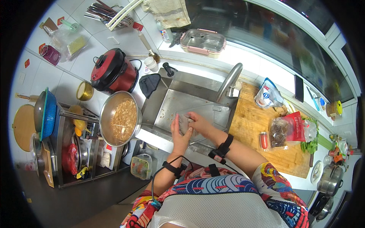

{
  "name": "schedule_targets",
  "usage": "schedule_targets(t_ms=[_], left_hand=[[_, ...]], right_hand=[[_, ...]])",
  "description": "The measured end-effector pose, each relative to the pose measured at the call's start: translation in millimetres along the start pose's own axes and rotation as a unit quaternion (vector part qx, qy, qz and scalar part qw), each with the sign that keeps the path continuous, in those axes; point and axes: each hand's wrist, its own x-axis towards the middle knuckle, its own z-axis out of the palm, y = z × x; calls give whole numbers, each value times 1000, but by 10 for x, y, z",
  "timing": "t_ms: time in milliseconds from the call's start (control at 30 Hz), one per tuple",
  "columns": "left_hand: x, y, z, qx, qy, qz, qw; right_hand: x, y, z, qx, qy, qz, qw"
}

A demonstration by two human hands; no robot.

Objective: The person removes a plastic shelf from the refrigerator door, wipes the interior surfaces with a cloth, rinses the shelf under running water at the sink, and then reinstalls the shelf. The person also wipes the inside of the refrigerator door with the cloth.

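Observation:
Both of my hands meet over the front part of the stainless steel sink (185, 98). A crumpled grey cloth (184, 124) is held between them. My left hand (180, 132) has its fingers extended along the cloth's left side, while my right hand (198, 122) grips it from the right. Small pale bits lie on the sink's bottom around them. The curved metal faucet (229, 81) rises behind my hands on the right. Left of the sink stands a metal pan (138, 119) holding beans or grains in liquid (123, 121).
A red and black electric cooker (114, 71), paper cups (151, 64) and a dark cloth (149, 84) are behind the pan. On the right, a wooden cutting board (248, 122) bears bags, a red-filled jar (264, 141) and greens. A lidded lunch box (202, 42) sits on the sill.

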Motion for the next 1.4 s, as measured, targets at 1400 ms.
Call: schedule_targets(t_ms=[1400], left_hand=[[222,-618,84,-226,-11,-339,913]], right_hand=[[-769,469,-2804,-460,413,-41,785]])
